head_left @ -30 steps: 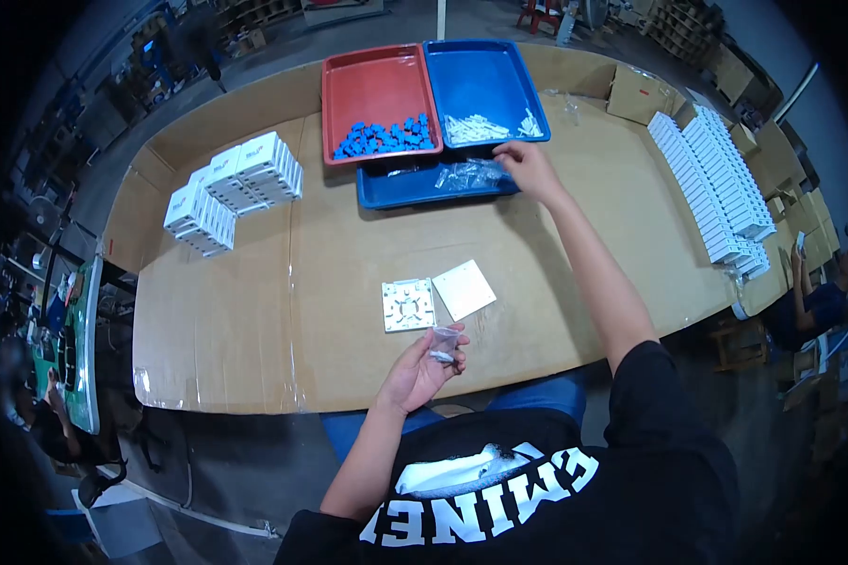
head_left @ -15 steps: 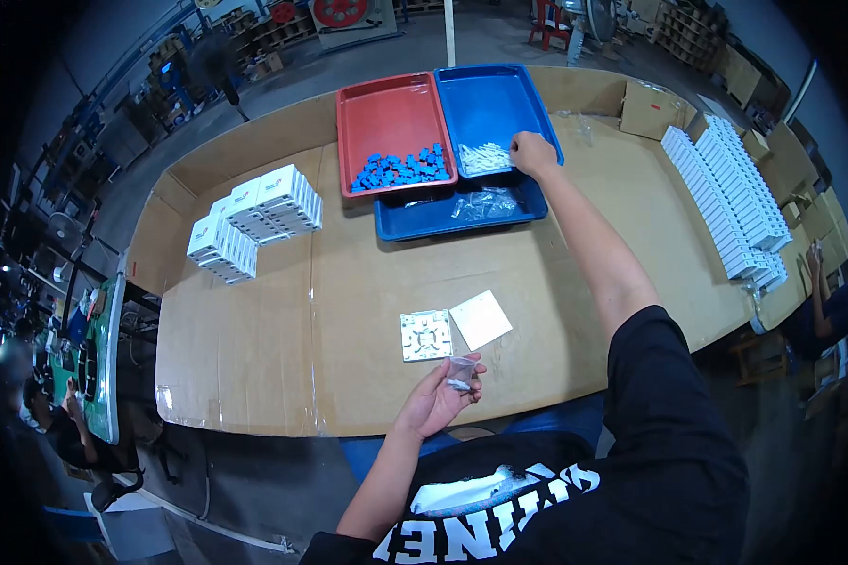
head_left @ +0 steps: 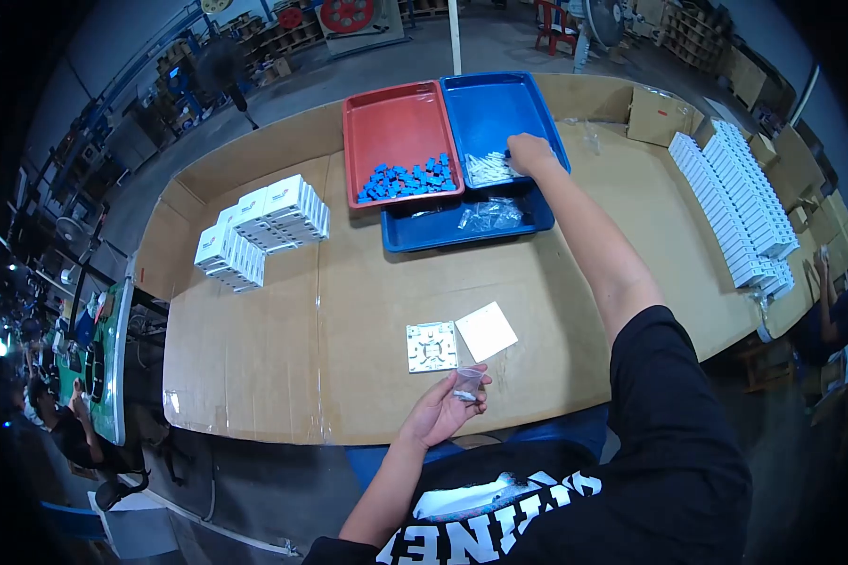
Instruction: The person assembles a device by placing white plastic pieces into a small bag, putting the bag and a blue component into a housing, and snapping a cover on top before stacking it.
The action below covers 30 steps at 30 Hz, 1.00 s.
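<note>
Nearest, the left hand point(head_left: 446, 407) is pinching a small clear bag point(head_left: 467, 381) with something white inside, just short of a white base plate point(head_left: 432, 347) and flat white cover point(head_left: 486, 331) lying side by side on the surface point(head_left: 254, 358). Beyond an open stretch, a lower blue tray point(head_left: 471, 241) is holding clear bags point(head_left: 492, 215). Farther out, the right hand point(head_left: 530, 153) — much the nearer to the white plugs point(head_left: 489, 168) — is hanging over the upper blue tray point(head_left: 490, 105), fingers curled; whether they are pinching anything, I cannot tell. The plugs are lying just left of it, long axes mixed — tray walls near and right, bare floor beyond.
</note>
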Each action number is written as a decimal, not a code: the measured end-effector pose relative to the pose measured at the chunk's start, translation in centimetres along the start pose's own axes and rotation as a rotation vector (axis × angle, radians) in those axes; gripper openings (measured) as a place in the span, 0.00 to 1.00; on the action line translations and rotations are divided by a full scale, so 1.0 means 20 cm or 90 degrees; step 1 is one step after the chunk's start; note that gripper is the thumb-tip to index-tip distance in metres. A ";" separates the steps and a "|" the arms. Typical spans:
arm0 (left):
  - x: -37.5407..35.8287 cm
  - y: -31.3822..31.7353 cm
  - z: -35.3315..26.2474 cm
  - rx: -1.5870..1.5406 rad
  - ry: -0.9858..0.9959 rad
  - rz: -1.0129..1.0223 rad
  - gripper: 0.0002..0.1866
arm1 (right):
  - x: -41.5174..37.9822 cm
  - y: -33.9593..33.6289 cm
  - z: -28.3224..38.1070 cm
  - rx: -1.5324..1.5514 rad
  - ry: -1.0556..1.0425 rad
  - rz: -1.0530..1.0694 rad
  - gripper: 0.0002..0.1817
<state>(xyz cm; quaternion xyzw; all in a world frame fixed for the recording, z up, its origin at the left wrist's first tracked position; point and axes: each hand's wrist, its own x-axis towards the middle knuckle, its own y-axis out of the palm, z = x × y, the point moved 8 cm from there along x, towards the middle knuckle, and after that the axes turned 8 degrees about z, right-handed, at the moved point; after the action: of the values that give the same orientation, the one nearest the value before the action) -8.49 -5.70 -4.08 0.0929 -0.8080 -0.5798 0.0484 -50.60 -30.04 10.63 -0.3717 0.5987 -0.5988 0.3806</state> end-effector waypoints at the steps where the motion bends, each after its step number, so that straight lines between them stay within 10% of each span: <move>1: 0.00 -0.01 0.00 -0.002 0.000 0.000 0.30 | 0.03 0.03 0.01 -0.040 -0.029 -0.002 0.15; 12: 0.00 0.01 0.00 -0.024 0.000 -0.001 0.31 | 0.01 0.03 -0.13 0.023 -0.033 -0.081 0.17; 18: 0.00 0.01 -0.01 0.022 0.008 -0.005 0.30 | -0.37 -0.01 -0.11 1.337 -0.129 -0.081 0.13; 30: 0.00 0.36 -0.12 0.511 0.087 -0.080 0.28 | -1.27 -0.41 0.25 1.606 -0.392 -0.078 0.07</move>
<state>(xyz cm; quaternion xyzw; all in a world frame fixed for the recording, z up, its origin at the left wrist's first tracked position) -8.74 -5.74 3.55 0.1919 -0.9576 -0.2131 0.0262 -35.11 -9.51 19.19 0.0924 -0.5038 -0.6523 0.5587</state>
